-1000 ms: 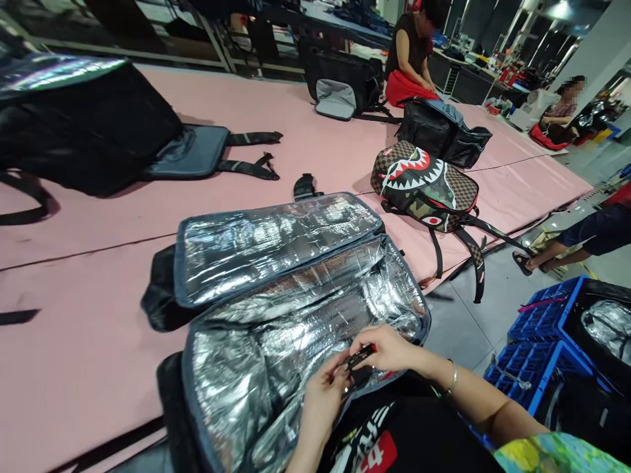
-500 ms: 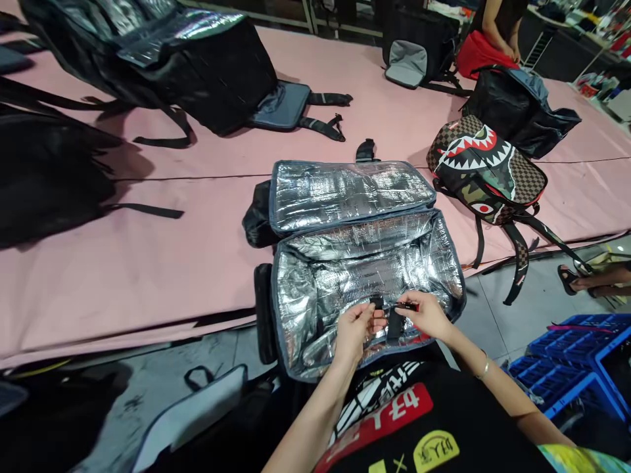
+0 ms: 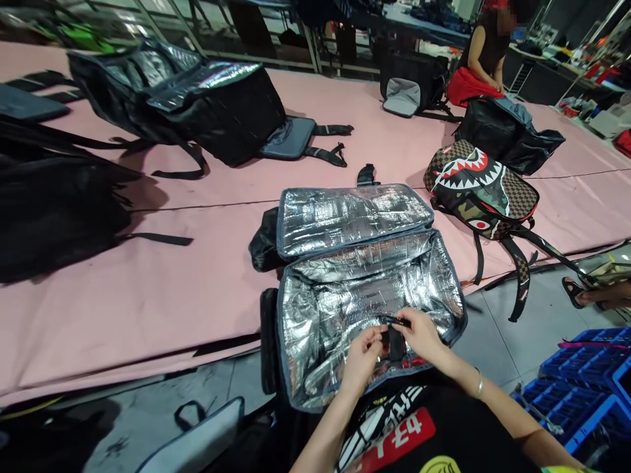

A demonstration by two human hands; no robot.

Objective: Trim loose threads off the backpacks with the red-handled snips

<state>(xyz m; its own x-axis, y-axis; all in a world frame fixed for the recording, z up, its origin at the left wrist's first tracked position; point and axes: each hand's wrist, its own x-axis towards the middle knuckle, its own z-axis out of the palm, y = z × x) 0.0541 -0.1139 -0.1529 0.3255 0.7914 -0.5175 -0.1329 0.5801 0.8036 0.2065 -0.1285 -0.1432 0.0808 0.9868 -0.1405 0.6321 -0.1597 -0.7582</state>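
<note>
An open insulated bag (image 3: 345,289) with shiny silver foil lining lies at the near edge of the pink table (image 3: 162,289), its lid (image 3: 352,213) folded back. My left hand (image 3: 363,355) and my right hand (image 3: 419,332) meet over the bag's near rim. Both pinch a short black strap (image 3: 394,338) with a small dark clip at its top. The fingers of both hands are closed on it. A bracelet sits on my right wrist.
A shark-mouth camo backpack (image 3: 480,190) lies right of the bag, straps hanging off the table edge. Black bags (image 3: 197,105) lie at the back left, another (image 3: 507,135) at the back right by a seated person (image 3: 480,66). Blue crates (image 3: 586,381) stand at the lower right.
The view swung left and then tilted slightly. My hands stayed together at the bag's near rim, working the black strap; the bag has not moved.
</note>
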